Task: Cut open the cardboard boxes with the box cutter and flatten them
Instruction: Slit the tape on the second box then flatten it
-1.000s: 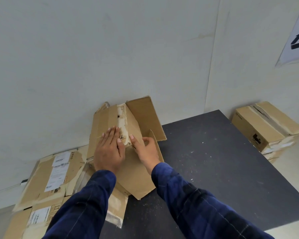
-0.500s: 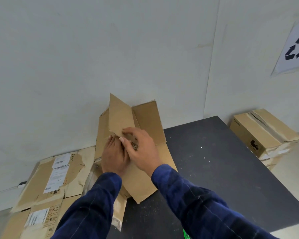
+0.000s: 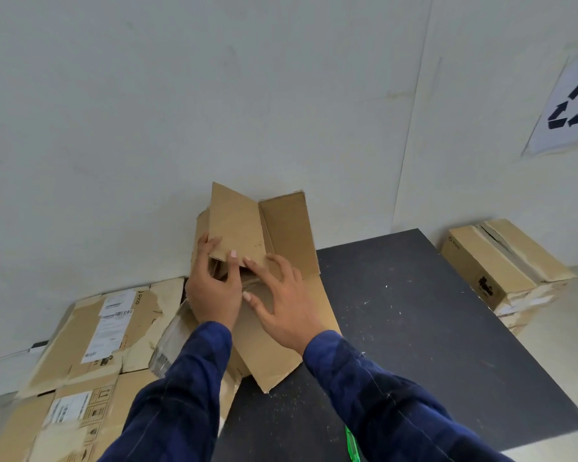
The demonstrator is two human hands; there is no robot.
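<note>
Your left hand [image 3: 214,291] pinches the raised flap of the opened cardboard box [image 3: 274,348], thumb in front. Your right hand [image 3: 282,303], fingers spread wide, presses flat on the box's panel, which lies partly on the black mat [image 3: 414,328].

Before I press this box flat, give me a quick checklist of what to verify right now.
1. Left hand grips the raised flap: ok.
2. Right hand spread on the box, holding nothing: ok.
3. Cutter out of both hands: ok; a green object lies by the right sleeve, what it is cannot tell.
4. Box fully flat: not ok, flaps stand up.
5. Flat pile on the left ready to receive it: ok.
6. Uncut box on the right clear of the work: ok.
</note>
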